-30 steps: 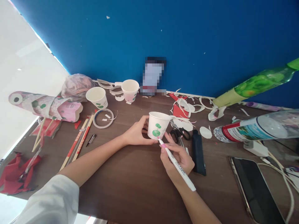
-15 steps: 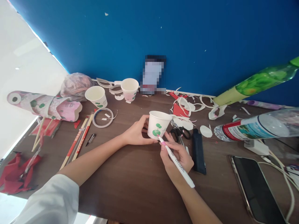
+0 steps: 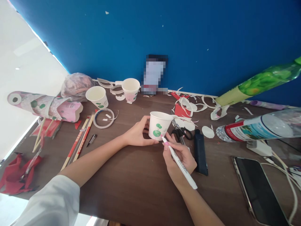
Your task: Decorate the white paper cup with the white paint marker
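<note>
A white paper cup [image 3: 159, 125] with a green leaf print stands upright on the brown table [image 3: 131, 182]. My left hand [image 3: 136, 135] is wrapped round its left side. My right hand [image 3: 180, 158] grips a white marker pen [image 3: 180, 164] with a pink tip, and that tip touches the cup's lower right side. Black scissors [image 3: 181, 133] lie just behind my right hand.
Two more paper cups [image 3: 97, 96] [image 3: 130, 88], a tape roll [image 3: 103, 118], chopsticks [image 3: 80, 141] and a paper fish [image 3: 44, 106] sit to the left. A black stick-shaped case [image 3: 200, 151], plastic bottle [image 3: 256, 128], phone [image 3: 257, 188], cables and cut paper scraps lie to the right.
The pen tip has shifted slightly right along the cup's lower edge, and my right hand moved with it. My left hand still holds the cup.
</note>
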### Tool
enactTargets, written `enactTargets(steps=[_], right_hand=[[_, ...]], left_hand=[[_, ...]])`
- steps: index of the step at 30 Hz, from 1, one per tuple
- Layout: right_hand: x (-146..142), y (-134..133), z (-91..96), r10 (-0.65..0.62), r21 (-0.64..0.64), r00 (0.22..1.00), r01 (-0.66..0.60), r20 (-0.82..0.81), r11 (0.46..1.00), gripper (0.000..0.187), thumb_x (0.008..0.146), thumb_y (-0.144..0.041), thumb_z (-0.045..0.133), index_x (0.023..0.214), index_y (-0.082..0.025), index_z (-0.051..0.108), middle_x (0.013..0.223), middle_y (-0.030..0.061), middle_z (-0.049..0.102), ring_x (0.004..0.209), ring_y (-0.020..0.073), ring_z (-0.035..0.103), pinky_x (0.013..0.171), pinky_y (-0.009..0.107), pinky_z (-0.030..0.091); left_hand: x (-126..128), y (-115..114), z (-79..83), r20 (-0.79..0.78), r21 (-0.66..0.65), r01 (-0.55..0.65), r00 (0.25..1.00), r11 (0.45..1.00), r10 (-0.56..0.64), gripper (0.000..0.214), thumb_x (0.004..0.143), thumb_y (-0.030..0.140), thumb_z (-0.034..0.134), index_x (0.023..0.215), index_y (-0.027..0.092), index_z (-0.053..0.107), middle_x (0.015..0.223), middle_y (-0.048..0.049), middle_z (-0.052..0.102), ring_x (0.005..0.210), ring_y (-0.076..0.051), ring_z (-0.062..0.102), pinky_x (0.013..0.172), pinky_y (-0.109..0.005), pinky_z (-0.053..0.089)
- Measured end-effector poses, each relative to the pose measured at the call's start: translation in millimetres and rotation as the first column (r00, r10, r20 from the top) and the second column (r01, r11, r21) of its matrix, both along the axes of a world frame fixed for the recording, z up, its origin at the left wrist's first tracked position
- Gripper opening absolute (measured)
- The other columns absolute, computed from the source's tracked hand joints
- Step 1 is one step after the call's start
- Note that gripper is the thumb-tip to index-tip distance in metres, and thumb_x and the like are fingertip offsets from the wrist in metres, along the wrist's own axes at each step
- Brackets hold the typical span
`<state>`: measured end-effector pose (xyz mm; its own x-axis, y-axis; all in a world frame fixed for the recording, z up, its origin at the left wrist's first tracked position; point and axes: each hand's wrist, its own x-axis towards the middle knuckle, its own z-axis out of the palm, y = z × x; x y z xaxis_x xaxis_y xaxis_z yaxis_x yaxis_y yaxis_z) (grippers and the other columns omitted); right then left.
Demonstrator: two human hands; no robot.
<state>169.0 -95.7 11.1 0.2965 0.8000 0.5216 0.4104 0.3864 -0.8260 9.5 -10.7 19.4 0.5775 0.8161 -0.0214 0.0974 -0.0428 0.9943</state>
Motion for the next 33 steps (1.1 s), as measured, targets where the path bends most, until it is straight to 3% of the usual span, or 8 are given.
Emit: enactTargets(steps=[20, 27, 33], right_hand=[[0.0, -2.0, 4.7, 0.036, -0.056, 0.997, -0.04, -0.074, 0.998, 0.01, 0.079, -0.012, 0.065, 0.085, -0.02, 0.064, 0.101, 0.0078, 0.077, 0.101, 0.0289, 0.071, 0.101, 0.055, 0.05], [3.5, -2.5, 5.6, 0.047, -0.055, 0.986, -0.057, -0.157, 0.997, 0.006, 0.086, -0.019, 0.06, 0.091, -0.019, 0.063, 0.081, 0.0048, 0.076, 0.099, 0.0275, 0.072, 0.095, 0.048, 0.055], [4.4, 1.5, 8.9, 0.035, -0.021, 0.991, -0.038, -0.128, 0.999, 0.006, 0.088, -0.023, 0.057, 0.089, -0.018, 0.061, 0.077, 0.0053, 0.076, 0.094, 0.0274, 0.074, 0.091, 0.047, 0.057]], left_hand=[[-1.6, -0.2, 0.9, 0.011, 0.007, 0.015, 1.0, 1.0, -0.015, 0.073, 0.067, 0.032, 0.077, 0.125, 0.02, 0.035, 0.125, -0.0162, 0.058, 0.114, -0.03, 0.06, 0.089, -0.043, 0.052], [-3.5, 0.6, -1.9, 0.1, -0.048, 0.065, 0.993, 0.997, -0.06, 0.07, 0.072, 0.029, 0.072, 0.129, 0.022, 0.032, 0.124, -0.0153, 0.059, 0.116, -0.028, 0.059, 0.094, -0.044, 0.049], [-0.4, 0.8, -3.1, 0.115, -0.103, 0.021, 0.993, 0.995, -0.009, 0.068, 0.071, 0.028, 0.074, 0.124, 0.02, 0.032, 0.118, -0.0162, 0.062, 0.107, -0.026, 0.063, 0.091, -0.043, 0.05]])
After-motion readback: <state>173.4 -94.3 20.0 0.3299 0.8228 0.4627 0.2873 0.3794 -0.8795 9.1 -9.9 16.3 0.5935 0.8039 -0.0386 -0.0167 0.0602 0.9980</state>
